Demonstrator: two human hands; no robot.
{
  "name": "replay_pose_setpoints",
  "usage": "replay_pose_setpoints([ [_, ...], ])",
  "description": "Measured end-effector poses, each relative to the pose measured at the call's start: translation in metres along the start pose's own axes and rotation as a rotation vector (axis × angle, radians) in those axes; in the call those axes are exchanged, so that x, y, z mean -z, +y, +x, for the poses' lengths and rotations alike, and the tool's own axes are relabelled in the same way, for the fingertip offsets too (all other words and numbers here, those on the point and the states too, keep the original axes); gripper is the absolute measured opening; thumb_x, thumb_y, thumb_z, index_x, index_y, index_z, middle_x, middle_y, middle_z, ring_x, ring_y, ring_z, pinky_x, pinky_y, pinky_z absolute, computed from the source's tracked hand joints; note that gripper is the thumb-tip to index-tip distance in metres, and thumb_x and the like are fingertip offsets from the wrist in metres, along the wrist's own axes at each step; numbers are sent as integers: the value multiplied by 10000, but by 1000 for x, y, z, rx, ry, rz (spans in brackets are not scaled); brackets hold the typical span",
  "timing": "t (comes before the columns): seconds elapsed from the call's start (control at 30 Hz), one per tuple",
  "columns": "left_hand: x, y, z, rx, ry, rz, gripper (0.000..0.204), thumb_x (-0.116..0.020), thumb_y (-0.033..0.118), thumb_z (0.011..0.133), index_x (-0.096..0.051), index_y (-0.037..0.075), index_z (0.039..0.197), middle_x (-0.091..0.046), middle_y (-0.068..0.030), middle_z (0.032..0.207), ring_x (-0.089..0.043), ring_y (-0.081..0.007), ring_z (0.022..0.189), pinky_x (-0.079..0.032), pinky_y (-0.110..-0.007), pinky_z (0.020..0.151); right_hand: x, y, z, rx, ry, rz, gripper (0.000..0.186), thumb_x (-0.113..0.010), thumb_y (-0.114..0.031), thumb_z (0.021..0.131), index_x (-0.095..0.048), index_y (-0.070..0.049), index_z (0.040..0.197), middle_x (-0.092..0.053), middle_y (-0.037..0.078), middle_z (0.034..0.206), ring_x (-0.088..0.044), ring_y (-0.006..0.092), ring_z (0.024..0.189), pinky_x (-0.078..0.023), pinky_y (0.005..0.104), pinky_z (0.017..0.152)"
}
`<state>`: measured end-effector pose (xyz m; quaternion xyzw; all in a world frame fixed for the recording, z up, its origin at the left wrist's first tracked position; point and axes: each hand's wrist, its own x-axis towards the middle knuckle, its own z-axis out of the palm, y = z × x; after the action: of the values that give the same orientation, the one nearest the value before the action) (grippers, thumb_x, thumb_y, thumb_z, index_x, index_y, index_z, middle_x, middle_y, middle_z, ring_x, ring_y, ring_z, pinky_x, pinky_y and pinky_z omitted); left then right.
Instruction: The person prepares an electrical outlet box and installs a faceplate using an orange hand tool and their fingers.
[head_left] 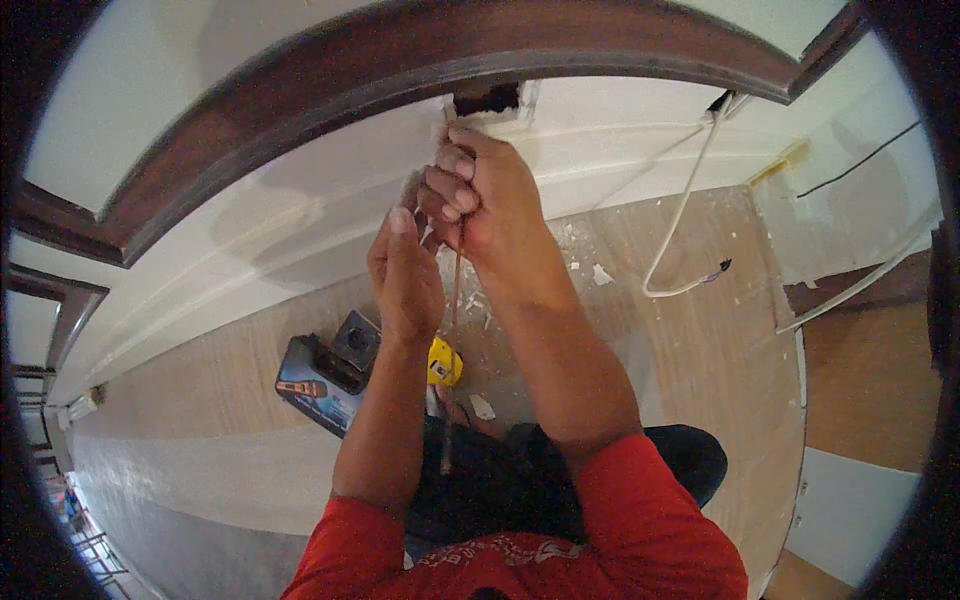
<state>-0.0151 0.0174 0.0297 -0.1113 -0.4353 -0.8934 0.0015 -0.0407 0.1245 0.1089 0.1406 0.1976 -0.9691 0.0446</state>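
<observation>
A square cut hole [485, 98] with rough edges sits in the white wall below a dark wooden moulding [400, 75]. Just under it my right hand [485, 200] is closed, fingers curled around a thin brownish strip [456, 295] that hangs down between my forearms. My left hand [405, 270] is beside it, lower and to the left, fingers bent toward the right hand; what they grip is hidden. A yellow tool [443, 362], apparently a tape measure, lies on the floor below my hands, beside a dark printed case [318, 375].
To the right, white cables [685, 205] emerge from another wall opening and loop onto the light wood-look floor [690, 370]. White debris [602, 273] lies along the wall foot. A white panel [850, 500] and brown board [860, 380] are at the far right; railings [35, 420] show far left.
</observation>
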Motion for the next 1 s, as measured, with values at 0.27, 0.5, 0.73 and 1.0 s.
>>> replay_pose_setpoints([
  [0.27, 11, -7, 1, 107, 14, -110, 312, -514, 297, 1035, -605, 14, 1130, -596, -42, 1102, -527, -145, 1041, -410, -323, 927, -6, 8, -3, 49, -8, -65, 130, -468, -191, 1012, -523, -101, 935, -365, -56, 544, -308, 99, 386, -294, 283, 369],
  [0.5, 7, -6, -2, 119, 26, -140, 307, -505, 298, 1043, -593, 8, 1095, -577, -50, 1091, -510, -142, 1030, -395, -321, 930, -15, 10, -7, 62, 5, -2, 117, -462, -167, 1011, -518, -75, 964, -371, -49, 555, -314, 104, 391, -312, 286, 400],
  [0.73, 8, -11, -6, 112, -20, -192, 341, -473, 310, 1053, -588, -3, 1125, -590, -81, 1152, -509, -181, 1195, -356, -396, 1109, -17, 5, -9, 70, 32, -49, 109, -456, -167, 1014, -513, -86, 968, -378, -50, 561, -325, 104, 395, -313, 287, 404],
  [1.0, 15, -8, -1, 213, 144, -333, 524, -399, 411, 1058, -487, -29, 1330, -510, -148, 1354, -498, -259, 1258, -331, -423, 1138, -15, 11, -14, 70, 9, -58, 113, -453, -177, 1016, -511, -91, 971, -382, -49, 566, -332, 108, 397, -307, 293, 386],
])
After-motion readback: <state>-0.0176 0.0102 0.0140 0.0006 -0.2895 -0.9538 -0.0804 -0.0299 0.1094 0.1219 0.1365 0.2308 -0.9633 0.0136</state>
